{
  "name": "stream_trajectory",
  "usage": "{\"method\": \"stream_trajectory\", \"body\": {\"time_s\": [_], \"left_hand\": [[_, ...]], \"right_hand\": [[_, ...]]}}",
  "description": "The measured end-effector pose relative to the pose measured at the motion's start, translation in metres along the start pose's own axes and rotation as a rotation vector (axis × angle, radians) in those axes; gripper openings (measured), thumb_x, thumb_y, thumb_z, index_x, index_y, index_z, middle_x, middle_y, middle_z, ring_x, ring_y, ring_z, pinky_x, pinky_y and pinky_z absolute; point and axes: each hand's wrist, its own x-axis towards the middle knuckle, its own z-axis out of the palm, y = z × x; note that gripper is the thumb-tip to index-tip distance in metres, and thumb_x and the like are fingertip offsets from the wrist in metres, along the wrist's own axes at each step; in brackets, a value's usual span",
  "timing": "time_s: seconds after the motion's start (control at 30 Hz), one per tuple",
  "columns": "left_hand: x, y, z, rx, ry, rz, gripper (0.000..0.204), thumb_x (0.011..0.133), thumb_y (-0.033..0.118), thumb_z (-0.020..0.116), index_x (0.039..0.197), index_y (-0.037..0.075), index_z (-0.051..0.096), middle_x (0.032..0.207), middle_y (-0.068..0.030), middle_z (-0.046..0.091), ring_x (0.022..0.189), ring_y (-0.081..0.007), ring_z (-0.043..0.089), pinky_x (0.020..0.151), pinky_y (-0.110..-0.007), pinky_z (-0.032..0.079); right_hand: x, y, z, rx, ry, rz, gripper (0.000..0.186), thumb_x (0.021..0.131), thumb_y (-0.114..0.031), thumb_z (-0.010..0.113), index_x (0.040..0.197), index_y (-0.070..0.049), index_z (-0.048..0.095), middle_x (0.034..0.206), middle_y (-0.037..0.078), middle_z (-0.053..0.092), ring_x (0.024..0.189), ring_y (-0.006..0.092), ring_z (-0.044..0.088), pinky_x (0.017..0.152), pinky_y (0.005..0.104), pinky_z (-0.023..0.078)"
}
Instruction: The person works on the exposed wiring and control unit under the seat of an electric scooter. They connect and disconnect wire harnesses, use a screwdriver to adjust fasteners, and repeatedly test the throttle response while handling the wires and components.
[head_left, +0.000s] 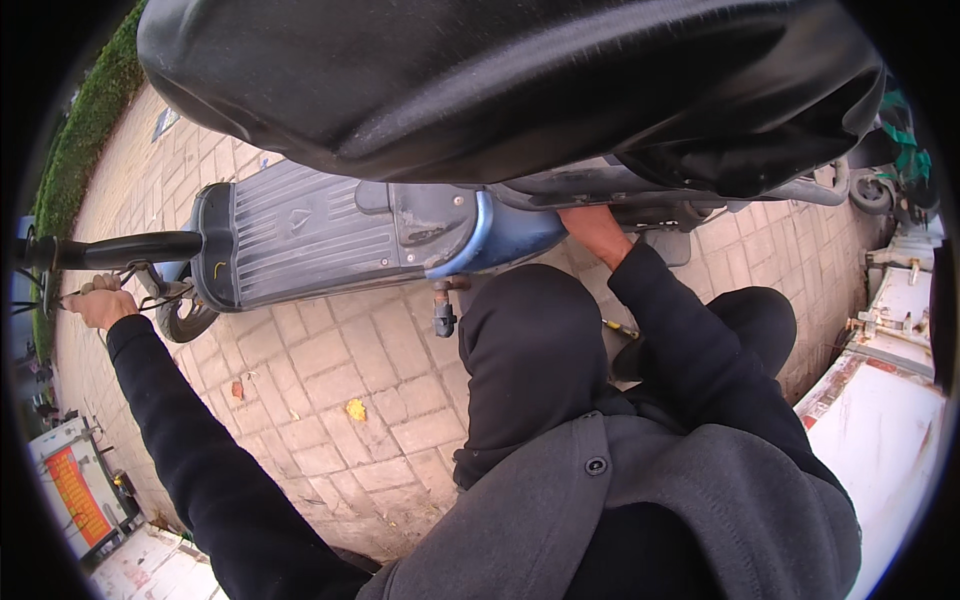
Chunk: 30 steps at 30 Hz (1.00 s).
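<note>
A blue and black electric scooter [480, 225] stands across the view, with its ribbed footboard [300, 235] at the left and a large black seat [520, 90] nearest the camera. My left hand [102, 302] is closed at the handlebar [45, 255], beside the black steering column [125, 248] and some cables. Just how its fingers wrap the bar is hard to make out. My right hand [597, 235] reaches in below the seat, against the blue side panel [535, 240]. Its fingers are hidden behind the scooter body.
My bent knee [530, 350] is close to the scooter's side, near a folded footpeg [444, 308]. A yellow-handled tool [622, 328] lies by my foot. White worn boxes [880, 420] stand at the right, another vehicle [875, 190] beyond. Brick paving [330, 385] has fallen leaves.
</note>
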Motion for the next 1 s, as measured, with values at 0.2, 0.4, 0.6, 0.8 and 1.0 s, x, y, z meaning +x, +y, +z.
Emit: {"method": "stream_trajectory", "body": {"time_s": [0.2,0.4,0.6,0.8,1.0], "left_hand": [[-0.008,0.004,0.003,0.077,0.025,-0.096,0.059,0.107,0.057,0.027,0.076,0.008,0.037,0.062,-0.0032,0.040,0.051,-0.0170,0.031,0.049,-0.033,0.031],[-0.006,0.003,0.002,-0.024,0.048,-0.184,0.056,0.107,0.057,0.024,0.068,0.016,0.022,0.055,-0.0011,0.025,0.051,-0.0163,0.024,0.049,-0.032,0.024],[0.001,0.004,0.003,0.063,-0.057,-0.072,0.060,0.108,0.057,0.027,0.068,0.013,0.031,0.056,-0.0053,0.042,0.049,-0.0177,0.035,0.047,-0.032,0.031],[-0.012,0.005,0.002,0.073,0.008,-0.166,0.058,0.107,0.055,0.027,0.066,0.014,0.026,0.055,-0.0039,0.033,0.049,-0.0183,0.032,0.049,-0.035,0.026],[-0.008,0.017,0.003,0.060,-0.031,-0.033,0.057,0.107,0.056,0.024,0.067,0.016,0.021,0.054,-0.0018,0.024,0.050,-0.0152,0.023,0.049,-0.031,0.023]], "right_hand": [[0.003,0.015,0.023,-0.146,0.055,-0.132,0.027,0.097,-0.015,0.060,0.119,-0.003,0.069,0.121,0.018,0.070,0.118,0.0386,0.061,0.104,0.0482,0.046],[0.007,0.016,0.024,-0.420,0.055,-0.252,0.027,0.097,-0.017,0.060,0.119,-0.005,0.069,0.121,0.017,0.070,0.116,0.0376,0.062,0.102,0.0475,0.046],[0.007,-0.001,0.024,-0.293,0.141,-0.206,0.030,0.094,-0.009,0.059,0.121,0.000,0.067,0.121,0.023,0.068,0.117,0.0406,0.061,0.103,0.0463,0.046],[0.003,-0.004,0.020,-0.180,0.110,-0.220,0.029,0.093,-0.007,0.058,0.120,0.002,0.067,0.118,0.022,0.069,0.117,0.0412,0.061,0.103,0.0472,0.046],[0.005,0.012,0.031,-0.298,0.138,-0.196,0.027,0.098,-0.018,0.058,0.120,-0.004,0.069,0.122,0.016,0.070,0.117,0.0375,0.062,0.104,0.0493,0.044]]}}
